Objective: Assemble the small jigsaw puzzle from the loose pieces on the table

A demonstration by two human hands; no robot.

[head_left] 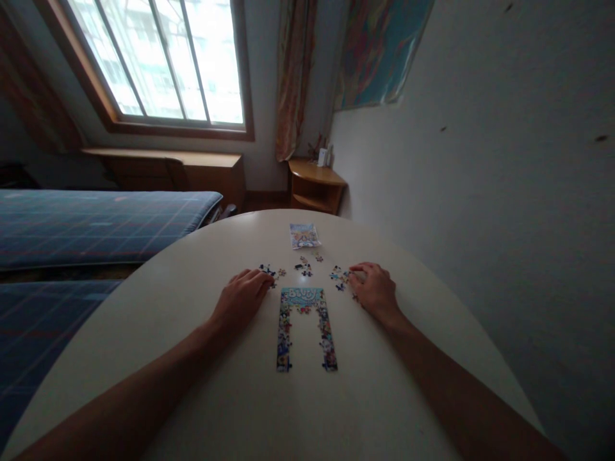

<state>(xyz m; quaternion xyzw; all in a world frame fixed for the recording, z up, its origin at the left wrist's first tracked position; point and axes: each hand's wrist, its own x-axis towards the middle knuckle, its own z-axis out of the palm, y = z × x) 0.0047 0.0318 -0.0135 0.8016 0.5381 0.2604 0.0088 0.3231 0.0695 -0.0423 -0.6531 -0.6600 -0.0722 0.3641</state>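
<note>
Resting flat on the bench [192, 282], the left hand [243, 294] touches loose pieces [268, 271] just left of the puzzle frame [305, 326]. The right hand [375, 291], curled, grip unclear, covers a second scatter [340, 276] right of it. Better to spread them face-up.

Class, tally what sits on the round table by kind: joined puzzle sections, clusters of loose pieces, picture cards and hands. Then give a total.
Puzzle section: 1
Piece clusters: 3 main ones, plus a few strays
Picture card: 1
Hands: 2, the left hand and the right hand
Total: 7
</note>
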